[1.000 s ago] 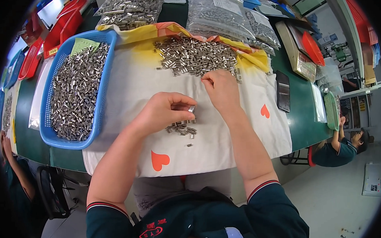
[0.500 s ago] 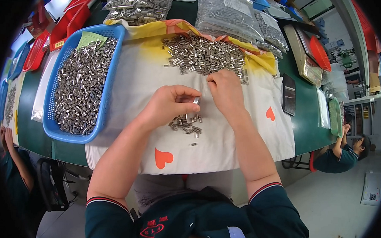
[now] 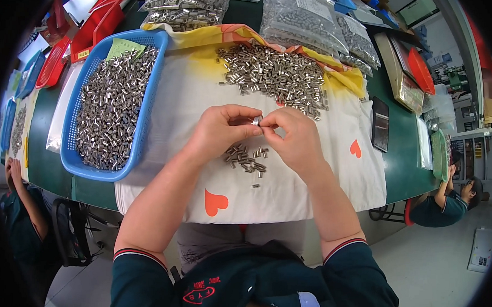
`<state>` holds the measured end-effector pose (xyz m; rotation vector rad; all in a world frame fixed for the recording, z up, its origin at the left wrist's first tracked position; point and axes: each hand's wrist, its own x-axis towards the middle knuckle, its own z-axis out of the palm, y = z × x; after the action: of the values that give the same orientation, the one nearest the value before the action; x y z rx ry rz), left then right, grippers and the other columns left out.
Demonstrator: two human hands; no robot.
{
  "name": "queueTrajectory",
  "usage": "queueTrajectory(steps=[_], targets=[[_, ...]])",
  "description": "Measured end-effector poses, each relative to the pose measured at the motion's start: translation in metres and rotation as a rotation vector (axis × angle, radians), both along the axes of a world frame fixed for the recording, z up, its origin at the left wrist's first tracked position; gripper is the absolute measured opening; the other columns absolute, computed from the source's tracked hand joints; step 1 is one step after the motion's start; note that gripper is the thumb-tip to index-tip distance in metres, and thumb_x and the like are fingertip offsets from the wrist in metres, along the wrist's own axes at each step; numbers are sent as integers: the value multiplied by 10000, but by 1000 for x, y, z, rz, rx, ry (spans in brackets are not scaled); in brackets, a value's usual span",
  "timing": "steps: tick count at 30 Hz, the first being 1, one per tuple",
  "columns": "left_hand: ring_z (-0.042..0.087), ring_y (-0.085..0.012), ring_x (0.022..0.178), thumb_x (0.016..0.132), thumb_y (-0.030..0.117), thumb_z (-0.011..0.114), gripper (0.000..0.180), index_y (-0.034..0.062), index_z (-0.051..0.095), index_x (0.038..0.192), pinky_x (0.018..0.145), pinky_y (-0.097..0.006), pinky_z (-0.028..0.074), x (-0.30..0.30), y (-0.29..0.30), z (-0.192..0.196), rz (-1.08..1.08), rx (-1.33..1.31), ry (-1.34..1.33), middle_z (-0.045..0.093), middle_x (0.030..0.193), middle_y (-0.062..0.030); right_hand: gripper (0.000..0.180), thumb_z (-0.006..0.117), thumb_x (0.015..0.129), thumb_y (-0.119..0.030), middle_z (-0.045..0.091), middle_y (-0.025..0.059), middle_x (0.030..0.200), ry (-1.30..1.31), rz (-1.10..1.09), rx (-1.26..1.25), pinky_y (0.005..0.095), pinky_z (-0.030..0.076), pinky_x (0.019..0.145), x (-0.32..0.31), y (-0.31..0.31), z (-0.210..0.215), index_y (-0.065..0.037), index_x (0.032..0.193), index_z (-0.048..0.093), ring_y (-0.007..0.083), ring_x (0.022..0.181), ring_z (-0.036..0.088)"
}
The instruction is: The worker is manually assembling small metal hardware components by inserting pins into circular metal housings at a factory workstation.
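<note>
Between the thumb and forefinger of my left hand (image 3: 218,130) is a short, shiny metal cylinder (image 3: 256,120). My right hand (image 3: 297,139) meets it from the other side, thumb and forefinger pinched at its edge; anything small inside that pinch is hidden. Both hands are over a white cloth (image 3: 270,204) with red hearts. Just below them lies a small scatter of short metal pins (image 3: 248,163). A larger heap of similar pins (image 3: 278,78) spreads beyond my hands, towards the cloth's yellow far edge.
At left stands a blue plastic basket (image 3: 90,172) full of metal pins, with a green paper slip (image 3: 124,47). Clear bags of metal parts (image 3: 300,19) lie at the back. A black phone (image 3: 380,124) rests at right. Other people sit nearby on both sides.
My right hand has come from the near edge of the large heap, down and left, to meet the metal cylinder in my left hand. The left hand keeps its pinch.
</note>
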<state>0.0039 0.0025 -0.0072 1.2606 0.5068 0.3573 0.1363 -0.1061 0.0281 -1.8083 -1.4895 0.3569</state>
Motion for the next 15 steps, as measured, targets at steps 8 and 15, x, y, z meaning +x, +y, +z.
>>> queueTrajectory(steps=[8,15], targets=[[565,-67,779,716,57,696,333,-21,595,1024,687,-189,461,-1,0,1,-52,-19,31,624,860,-36,84,620,718,-77,610,74,724,223,72,-43,276,447,631,13,-3,0,-32,788,615,176,684,576],[539,-45,741,722,46,686,320,-14,594,1022,661,-187,451,2,-1,4,-83,2,89,593,816,-1,95,611,723,-73,603,80,721,36,-275,-80,286,444,631,42,0,-10,-17,800,611,182,664,563]])
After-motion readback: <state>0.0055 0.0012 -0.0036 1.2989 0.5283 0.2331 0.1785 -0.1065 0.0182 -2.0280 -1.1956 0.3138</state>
